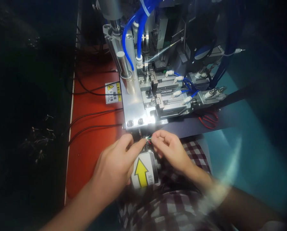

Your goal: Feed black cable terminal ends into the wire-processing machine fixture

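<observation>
My left hand reaches in from the lower left, thumb and forefinger pinched together just below the front edge of the machine's metal plate. Opposite it, my right hand also pinches with its fingertips. Between the two sets of fingertips shows a small piece with thin red and greenish strands, too small to name. What each fingertip grips is hidden. Under my hands is a white cover with a yellow arrow, partly behind my left hand.
A machine with metal cylinders, blue air hoses and white fittings stands ahead. Black cables cross the orange-red table at left. Small pale pieces lie in the dark at far left. Red wire hangs right.
</observation>
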`<control>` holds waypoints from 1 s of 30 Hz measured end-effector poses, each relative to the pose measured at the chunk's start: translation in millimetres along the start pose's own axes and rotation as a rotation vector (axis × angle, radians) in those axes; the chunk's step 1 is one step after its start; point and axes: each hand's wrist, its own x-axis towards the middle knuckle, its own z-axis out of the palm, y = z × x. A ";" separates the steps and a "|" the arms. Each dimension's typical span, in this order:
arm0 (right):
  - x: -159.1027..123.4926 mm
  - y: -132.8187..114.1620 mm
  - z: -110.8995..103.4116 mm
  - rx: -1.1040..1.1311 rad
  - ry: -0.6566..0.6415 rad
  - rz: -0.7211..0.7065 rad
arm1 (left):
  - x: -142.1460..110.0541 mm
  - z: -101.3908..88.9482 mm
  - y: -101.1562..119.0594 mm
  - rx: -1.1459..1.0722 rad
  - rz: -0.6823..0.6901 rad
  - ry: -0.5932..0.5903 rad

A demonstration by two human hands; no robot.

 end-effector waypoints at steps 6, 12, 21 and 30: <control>-9.7 3.9 7.6 0.033 0.030 0.031 | -0.5 0.8 -0.2 -0.002 0.002 0.002; -12.1 2.1 8.8 -0.388 0.209 -0.323 | -0.3 3.3 -1.3 -0.010 -0.010 -0.010; -1.5 -12.6 2.3 -0.120 0.086 -0.043 | -1.8 1.6 -1.4 -0.005 0.001 0.002; -1.5 -18.8 -9.0 -0.089 -0.031 0.094 | 0.2 2.5 -0.7 0.010 -0.003 -0.007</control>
